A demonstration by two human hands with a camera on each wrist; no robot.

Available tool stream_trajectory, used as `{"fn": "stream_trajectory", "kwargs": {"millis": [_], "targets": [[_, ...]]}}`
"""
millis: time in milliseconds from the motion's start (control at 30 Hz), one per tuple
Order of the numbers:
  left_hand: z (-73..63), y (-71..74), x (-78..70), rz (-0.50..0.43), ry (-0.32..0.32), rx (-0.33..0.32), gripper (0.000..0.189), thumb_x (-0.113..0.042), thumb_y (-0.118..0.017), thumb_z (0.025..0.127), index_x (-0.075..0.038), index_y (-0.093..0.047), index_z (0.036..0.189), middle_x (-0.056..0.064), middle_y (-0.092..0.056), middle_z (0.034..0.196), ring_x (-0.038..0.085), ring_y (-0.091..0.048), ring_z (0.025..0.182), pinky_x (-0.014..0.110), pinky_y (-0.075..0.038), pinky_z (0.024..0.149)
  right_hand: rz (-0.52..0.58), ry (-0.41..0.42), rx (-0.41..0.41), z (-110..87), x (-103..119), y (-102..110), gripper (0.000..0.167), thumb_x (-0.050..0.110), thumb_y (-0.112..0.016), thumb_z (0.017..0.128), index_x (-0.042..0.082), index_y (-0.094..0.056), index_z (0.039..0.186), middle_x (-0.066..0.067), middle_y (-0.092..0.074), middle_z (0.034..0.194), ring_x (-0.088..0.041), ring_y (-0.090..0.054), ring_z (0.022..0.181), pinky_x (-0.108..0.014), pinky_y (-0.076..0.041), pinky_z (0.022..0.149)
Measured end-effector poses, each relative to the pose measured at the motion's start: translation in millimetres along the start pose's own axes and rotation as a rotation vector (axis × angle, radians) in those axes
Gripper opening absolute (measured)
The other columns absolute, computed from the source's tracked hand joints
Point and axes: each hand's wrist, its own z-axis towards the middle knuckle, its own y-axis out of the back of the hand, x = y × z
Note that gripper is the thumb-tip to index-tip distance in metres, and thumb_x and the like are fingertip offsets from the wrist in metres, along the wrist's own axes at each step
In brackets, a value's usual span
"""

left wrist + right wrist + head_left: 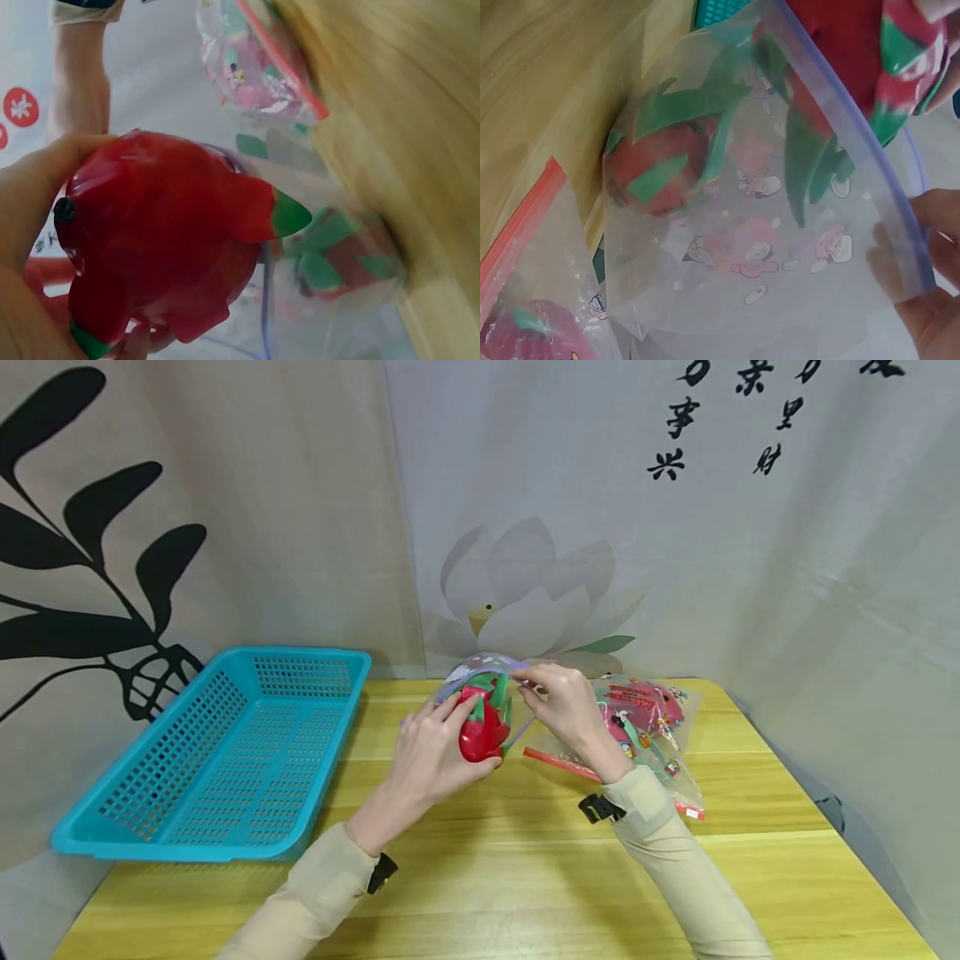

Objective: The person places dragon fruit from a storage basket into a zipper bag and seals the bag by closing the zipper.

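Observation:
My left hand (pixel 427 752) grips a glossy red dragon fruit (pixel 165 217) with green-tipped scales, probably artificial. The fruit is at the mouth of a clear zip bag (pixel 757 255) with a purple edge and printed cartoon figures. In the right wrist view, the fruit's long green leaves show through the plastic, partly inside the bag. Another red and green dragon fruit (pixel 675 150) lies deeper in the same bag. My right hand (pixel 566 706) pinches the bag's purple edge between thumb and fingers, holding the mouth apart. The left fingertips on the fruit's far side are partly hidden.
A blue plastic basket (pixel 315 652) with perforated walls stands on the left of the wooden table (pixel 525 877). Behind my right hand lies another clear bag (pixel 652 718) with a red zip strip and pink and green contents. A printed curtain (pixel 525 460) hangs behind the table.

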Motion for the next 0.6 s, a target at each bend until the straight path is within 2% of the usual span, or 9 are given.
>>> {"fn": "stream_trajectory", "kwargs": {"millis": [100,167,233,333,433,500,600], "targets": [[-0.9,-6.7,-1.8,0.028,0.013,-0.002,0.07,-0.047,-0.082,0.063,-0.013,-0.062,0.122,0.014,-0.067,0.118,0.034,-0.064,0.101,0.05,-0.055,0.079,0.03,-0.007,0.014,1.0,2,-1,0.013,0.002,-0.07,0.082,0.002,-0.074,0.095,-0.012,-0.075,0.09,-0.022,-0.071,0.073,-0.033,-0.059,0.065],[-2.1,-10.2,-3.6,0.069,-0.005,0.005,0.072,-0.047,-0.082,0.064,-0.013,-0.061,0.123,0.014,-0.066,0.119,0.034,-0.064,0.1,0.05,-0.055,0.083,0.045,-0.006,0.014,2.1,3,-1,0.014,0.001,-0.07,0.082,0.001,-0.074,0.095,-0.012,-0.074,0.09,-0.022,-0.071,0.073,-0.034,-0.059,0.065],[-4.0,-13.1,-5.5,0.113,-0.04,0.006,0.073,-0.048,-0.082,0.063,-0.013,-0.061,0.124,0.015,-0.065,0.12,0.035,-0.063,0.1,0.05,-0.054,0.087,0.051,-0.008,0.009,2.9,4,-1,0.014,0.0,-0.069,0.082,0.0,-0.073,0.096,-0.013,-0.074,0.091,-0.023,-0.071,0.074,-0.034,-0.059,0.065],[-6.4,-16.9,-7.5,0.178,-0.106,-0.007,0.074,-0.049,-0.082,0.063,-0.013,-0.061,0.124,0.015,-0.065,0.121,0.038,-0.063,0.099,0.048,-0.055,0.083,0.052,-0.017,-0.005,4.1,5,-1,0.015,-0.001,-0.069,0.082,-0.001,-0.073,0.096,-0.013,-0.074,0.093,-0.023,-0.071,0.075,-0.033,-0.059,0.065],[-7.1,-20.0,-8.4,0.199,-0.143,-0.01,0.075,-0.05,-0.082,0.062,-0.013,-0.061,0.124,0.015,-0.065,0.122,0.041,-0.064,0.099,0.047,-0.055,0.081,0.049,-0.024,-0.017,4.6,5,0,0.016,0.0,-0.07,0.082,0.0,-0.074,0.097,-0.014,-0.074,0.095,-0.024,-0.072,0.076,-0.032,-0.059,0.065],[-6.3,-20.8,-8.6,0.18,-0.133,0.001,0.075,-0.05,-0.082,0.063,-0.013,-0.061,0.125,0.015,-0.065,0.122,0.041,-0.064,0.1,0.048,-0.055,0.081,0.048,-0.019,-0.02,4.7,4,-1,0.016,-0.001,-0.07,0.082,0.001,-0.074,0.097,-0.014,-0.074,0.094,-0.024,-0.072,0.077,-0.032,-0.059,0.065],[-2.7,-20.7,-8.1,0.121,-0.058,0.011,0.074,-0.05,-0.082,0.063,-0.012,-0.061,0.124,0.014,-0.066,0.12,0.037,-0.065,0.098,0.048,-0.055,0.082,0.04,-0.013,-0.017,4.4,4,0,0.015,0.0,-0.069,0.082,0.002,-0.074,0.097,-0.013,-0.074,0.093,-0.023,-0.072,0.076,-0.032,-0.059,0.065]]}}
